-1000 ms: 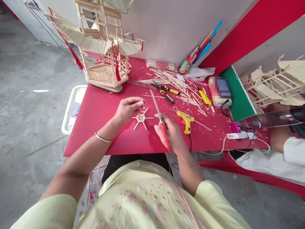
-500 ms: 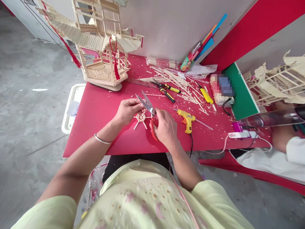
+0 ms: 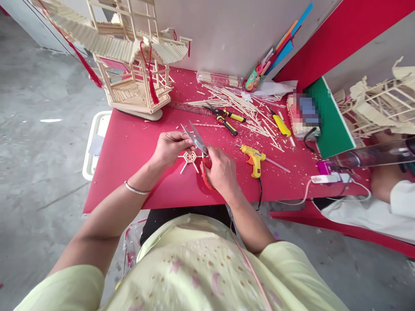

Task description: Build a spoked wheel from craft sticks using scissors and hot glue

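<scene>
Red-handled scissors (image 3: 206,173) are in my right hand (image 3: 221,169), with their blades parted and pointing up and left. My left hand (image 3: 171,147) is closed in a pinch close to the blades; whatever lies between its fingertips is too small to make out. Just below the fingers, a small wheel-shaped frame of wooden sticks (image 3: 189,158) lies on the red table (image 3: 129,172). To the right of my right hand rests a yellow glue gun (image 3: 254,160) with a glue stick in its back.
A wooden-stick pavilion model (image 3: 139,93) with red tassels stands at the back left. Behind my hands lie yellow-and-black pliers (image 3: 225,119), loose sticks (image 3: 240,106) and a yellow utility knife (image 3: 280,124). A power strip (image 3: 330,178) and another person's arm (image 3: 384,181) are at the right.
The view has shifted slightly, so most things appear a little left and up. Both hands keep nearly the same pose, and the scissors' blades stay parted.
</scene>
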A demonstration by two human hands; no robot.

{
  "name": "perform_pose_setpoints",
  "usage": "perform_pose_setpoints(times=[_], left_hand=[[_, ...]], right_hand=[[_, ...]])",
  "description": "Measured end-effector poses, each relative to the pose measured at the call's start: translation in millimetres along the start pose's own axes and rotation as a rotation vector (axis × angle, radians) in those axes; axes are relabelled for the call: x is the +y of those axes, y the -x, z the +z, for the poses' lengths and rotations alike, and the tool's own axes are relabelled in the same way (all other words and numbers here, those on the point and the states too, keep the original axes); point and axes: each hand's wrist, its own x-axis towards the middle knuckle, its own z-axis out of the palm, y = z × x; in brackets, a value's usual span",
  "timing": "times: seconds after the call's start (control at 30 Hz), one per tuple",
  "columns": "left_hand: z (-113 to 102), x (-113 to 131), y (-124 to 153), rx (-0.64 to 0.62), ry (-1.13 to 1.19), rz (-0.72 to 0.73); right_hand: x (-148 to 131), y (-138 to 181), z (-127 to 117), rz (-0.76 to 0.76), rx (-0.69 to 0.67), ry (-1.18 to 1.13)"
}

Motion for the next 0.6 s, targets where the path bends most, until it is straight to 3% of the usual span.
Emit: perform_pose_setpoints(times=[0.27,0.47,0.6], left_hand=[[7,3,-1,0.082,0.067,-0.029],[4,8,-5,0.11,0.127,-0.054],[2,7,-6,0.075,0.135,-0.062]], right_hand=[[8,-14,16,0.007,0.015,-0.04],[19,-21,5,0.121,0.154,-0.197],[16,-17,-1,0.136,0.139,-0.321]])
